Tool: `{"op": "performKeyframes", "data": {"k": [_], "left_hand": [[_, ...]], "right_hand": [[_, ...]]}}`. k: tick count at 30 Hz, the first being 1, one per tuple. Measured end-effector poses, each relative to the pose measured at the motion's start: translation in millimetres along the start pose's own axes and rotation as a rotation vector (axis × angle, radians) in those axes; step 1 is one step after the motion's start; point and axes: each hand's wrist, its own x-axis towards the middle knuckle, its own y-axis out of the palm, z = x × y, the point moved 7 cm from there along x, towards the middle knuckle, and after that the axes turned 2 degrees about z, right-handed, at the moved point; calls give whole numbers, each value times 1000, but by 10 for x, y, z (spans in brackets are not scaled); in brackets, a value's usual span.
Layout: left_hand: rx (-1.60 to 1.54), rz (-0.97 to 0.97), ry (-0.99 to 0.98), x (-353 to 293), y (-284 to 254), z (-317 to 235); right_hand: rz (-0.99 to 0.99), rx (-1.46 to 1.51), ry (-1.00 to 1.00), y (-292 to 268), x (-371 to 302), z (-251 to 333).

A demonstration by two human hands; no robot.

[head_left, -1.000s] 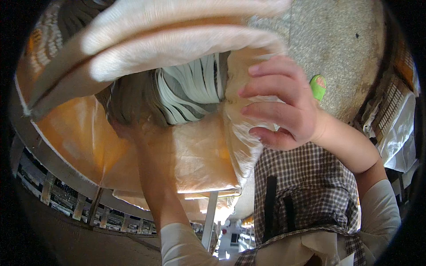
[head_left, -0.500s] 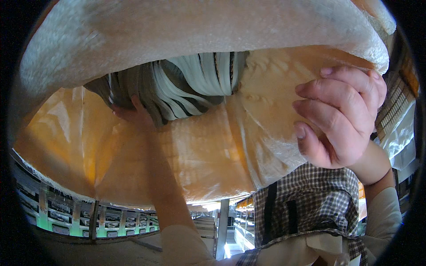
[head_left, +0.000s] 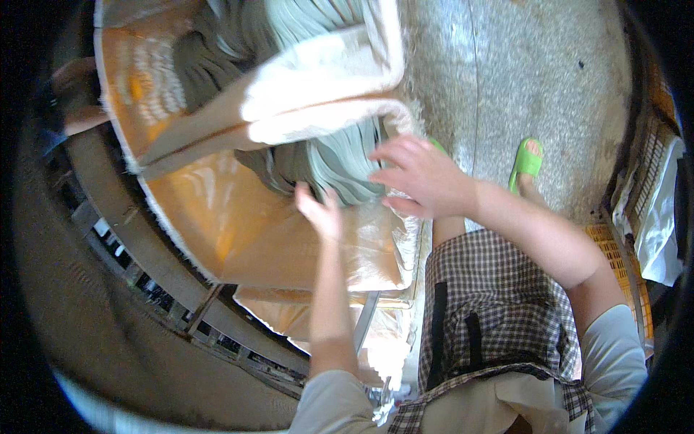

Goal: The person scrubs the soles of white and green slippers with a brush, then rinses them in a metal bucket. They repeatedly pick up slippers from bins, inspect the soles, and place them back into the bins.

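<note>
An open woven sack (head_left: 231, 224), whitish with an orange-lit inner side, spreads before me. In it lies a bundle of soft, layered grey-green strips (head_left: 343, 163) whose kind I cannot make out. My left hand (head_left: 320, 215) is at the near edge of the bundle, fingertips against it and fingers apart. Beside the bundle's right end is my right hand (head_left: 423, 177), blurred, with its fingers stretched and spread toward the strips. Whether it touches them I cannot tell.
Behind the sack's white fold is a second compartment or sack with more grey-green strips (head_left: 224, 43). At the left edge another person's arm (head_left: 85, 116) reaches toward it. A metal frame (head_left: 108, 188) runs along the left. A yellow crate (head_left: 607, 249) stands at the right. My green slipper (head_left: 530, 160) is on the concrete floor.
My view has shifted from close under the sack's rim to looking down on it. My right hand has come from the sack's right side to the bundle's end. My left hand stays by the strips.
</note>
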Motion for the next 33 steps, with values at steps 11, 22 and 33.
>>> {"op": "performKeyframes", "data": {"k": [11,22,33], "left_hand": [[-973,750,566,-1611,-3289,-4088],[-1179,-739,-290,872,-6300,-1048],[-1647,-618,-589,1696,-5746,-91]], "right_hand": [[661,-280,420,-937,-2039,720],[856,-494,1479,-2187,-4143,314],[475,-316,1303,-1816,-3244,1044]]}}
